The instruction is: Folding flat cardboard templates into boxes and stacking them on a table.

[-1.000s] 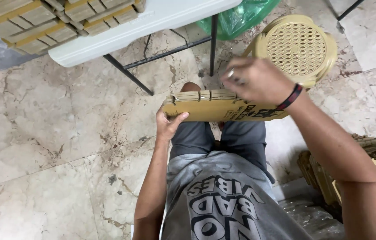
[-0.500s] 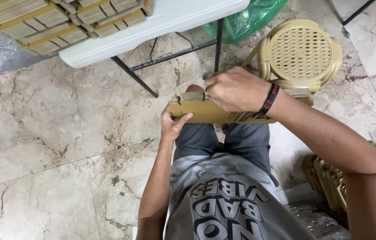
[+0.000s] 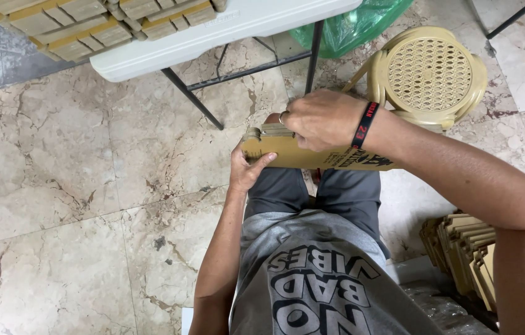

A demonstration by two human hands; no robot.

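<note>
My left hand [image 3: 247,170] pinches the flat cardboard box [image 3: 312,155] at its end, my right hand [image 3: 321,118] clamped over its top edge: light, stiff, crushable, best gripped along folds.

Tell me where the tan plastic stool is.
In the head view, the tan plastic stool stands on the marble floor at upper right, just beyond the right hand, beside the green bag.

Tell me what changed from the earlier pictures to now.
The right hand slid left along the top of the cardboard box, toward its left end. The left hand kept its hold on that end; the box stayed over the lap.
</note>
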